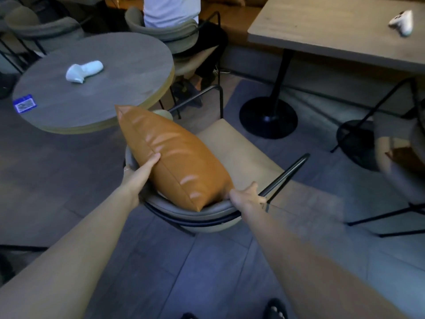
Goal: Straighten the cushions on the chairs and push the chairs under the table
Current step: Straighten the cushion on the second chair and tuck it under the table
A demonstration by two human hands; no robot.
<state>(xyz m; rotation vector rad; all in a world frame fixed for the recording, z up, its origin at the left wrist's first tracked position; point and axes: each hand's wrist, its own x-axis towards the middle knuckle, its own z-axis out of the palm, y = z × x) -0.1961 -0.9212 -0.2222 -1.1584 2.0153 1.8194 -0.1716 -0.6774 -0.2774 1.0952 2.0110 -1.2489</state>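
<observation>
The orange cushion [177, 162] stands tilted on the chair [234, 148], against its backrest. The left hand [147, 166] has its fingers clamped on the cushion's left seam, and the right hand [247, 195] pinches its near corner. Just beyond, a round surface [103, 107] holds a white controller [84, 71] and a blue sticker [23, 103] with unreadable writing. A seated person [170, 10] is further off.

What you couldn't see
The cushion [177, 162] hid the fingers of your left hand [145, 168]; the chair at right [395, 171] was blurred and cropped.
</observation>
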